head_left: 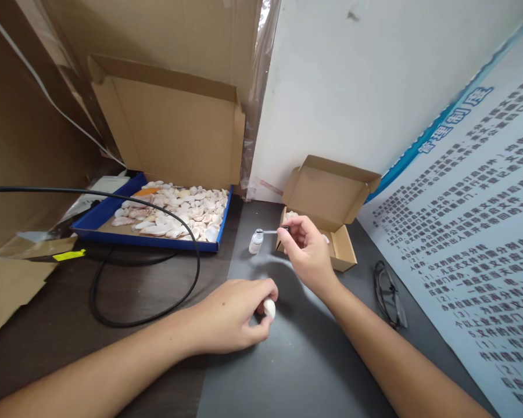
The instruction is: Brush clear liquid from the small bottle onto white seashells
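My left hand rests on the grey mat, fingers closed around a small white shell. My right hand pinches a thin brush by its dark cap, with the tip held over a small clear bottle standing on the mat. Just behind my right hand sits a small open cardboard box, partly hidden by the hand.
A blue tray full of pale shells stands at the back left inside a large open carton. A black cable loops across the dark table. Black glasses lie right of my arm. A printed poster leans on the right.
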`<state>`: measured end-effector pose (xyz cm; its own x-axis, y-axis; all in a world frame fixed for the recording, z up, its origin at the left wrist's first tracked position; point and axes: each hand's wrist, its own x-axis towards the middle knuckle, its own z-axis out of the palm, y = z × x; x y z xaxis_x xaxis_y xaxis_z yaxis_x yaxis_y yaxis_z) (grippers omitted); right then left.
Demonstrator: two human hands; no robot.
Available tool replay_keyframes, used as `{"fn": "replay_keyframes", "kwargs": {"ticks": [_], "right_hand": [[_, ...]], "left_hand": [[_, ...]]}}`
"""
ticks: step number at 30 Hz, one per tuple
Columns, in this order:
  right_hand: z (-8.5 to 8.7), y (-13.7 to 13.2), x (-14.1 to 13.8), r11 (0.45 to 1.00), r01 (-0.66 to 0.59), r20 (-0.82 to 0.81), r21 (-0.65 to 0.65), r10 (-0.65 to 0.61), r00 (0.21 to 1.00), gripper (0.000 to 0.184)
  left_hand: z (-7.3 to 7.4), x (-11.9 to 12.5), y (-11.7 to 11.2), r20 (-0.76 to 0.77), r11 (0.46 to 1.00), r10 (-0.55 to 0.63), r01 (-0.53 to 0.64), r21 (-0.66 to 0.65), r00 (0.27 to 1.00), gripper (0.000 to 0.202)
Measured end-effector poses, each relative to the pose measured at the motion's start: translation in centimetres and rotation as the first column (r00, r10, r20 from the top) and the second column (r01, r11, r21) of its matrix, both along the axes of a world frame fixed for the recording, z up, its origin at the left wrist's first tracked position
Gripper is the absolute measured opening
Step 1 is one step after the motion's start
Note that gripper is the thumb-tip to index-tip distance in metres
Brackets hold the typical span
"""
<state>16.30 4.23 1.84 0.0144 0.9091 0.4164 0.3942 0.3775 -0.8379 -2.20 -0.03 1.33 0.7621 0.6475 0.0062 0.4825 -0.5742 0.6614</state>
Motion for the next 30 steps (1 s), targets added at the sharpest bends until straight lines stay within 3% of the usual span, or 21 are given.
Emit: {"fn": "replay_keyframes", "kwargs": {"ticks": [30], "right_hand": [[0.0, 0.2, 1.1, 1.0, -0.001, -0.025, -0.009, 0.001, 1.0, 0.017]], "left_hand": [[0.5, -0.1, -0.2, -0.018, 1.0, 0.005, -0.005, -0.003, 1.0, 0.012]]}}
